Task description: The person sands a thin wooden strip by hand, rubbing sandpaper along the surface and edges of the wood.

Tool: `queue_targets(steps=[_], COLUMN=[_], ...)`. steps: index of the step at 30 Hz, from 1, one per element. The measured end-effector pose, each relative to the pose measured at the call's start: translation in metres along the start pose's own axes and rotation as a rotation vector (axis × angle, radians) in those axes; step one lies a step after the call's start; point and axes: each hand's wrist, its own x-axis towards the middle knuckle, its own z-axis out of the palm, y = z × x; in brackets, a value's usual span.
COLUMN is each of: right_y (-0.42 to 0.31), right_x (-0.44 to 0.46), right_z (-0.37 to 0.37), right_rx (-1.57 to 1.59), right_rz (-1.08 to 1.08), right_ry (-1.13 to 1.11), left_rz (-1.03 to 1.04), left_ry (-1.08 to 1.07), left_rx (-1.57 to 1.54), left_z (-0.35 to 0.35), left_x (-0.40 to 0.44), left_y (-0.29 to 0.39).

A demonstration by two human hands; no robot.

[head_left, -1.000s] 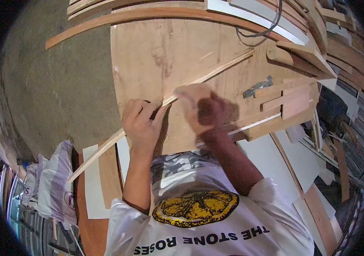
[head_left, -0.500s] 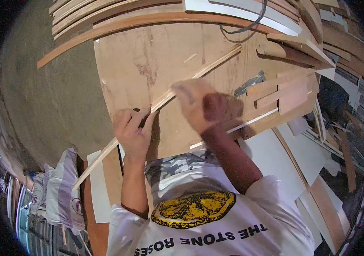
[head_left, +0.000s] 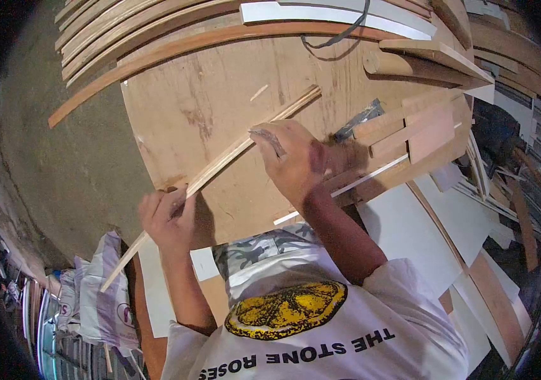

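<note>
A long thin wooden strip [head_left: 219, 163] lies diagonally across the plywood board [head_left: 175, 120], its lower end reaching past the board's left edge. My left hand [head_left: 169, 215] is closed round the strip near that edge. Higher up, the fingers of my right hand [head_left: 288, 155] are pressed together at the strip; something dark and thin shows along them, too unclear to name. Beyond my right hand, the strip's upper end rests over the board. A small wood sliver [head_left: 259, 92] lies above the strip.
A curved brown strip [head_left: 150, 56] and stacked strips cross the back. A dark cable [head_left: 340, 39] lies there. Right of my hand are a grey-black tool [head_left: 359, 119], short wood pieces [head_left: 378, 126] and a round wooden piece [head_left: 403, 65]. White sacks [head_left: 109, 297] stand at lower left.
My left hand has slid down and left along the strip, away from my right hand. The strip's upper end has shifted down-left. The whole view has shifted slightly.
</note>
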Motion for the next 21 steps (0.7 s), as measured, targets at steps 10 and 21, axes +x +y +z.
queue_targets(steps=[10, 21], right_y=[0.047, 0.044], right_x=[0.029, 0.02], right_z=[-0.043, -0.033], right_rx=[-0.445, -0.23], right_rz=[-0.221, -0.064], right_ry=[0.033, 0.017], left_rz=[0.108, 0.141], left_ry=[0.019, 0.078], left_rx=[-0.211, -0.252], left_z=[0.072, 0.079], left_x=[0.046, 0.047], left_y=[0.073, 0.071])
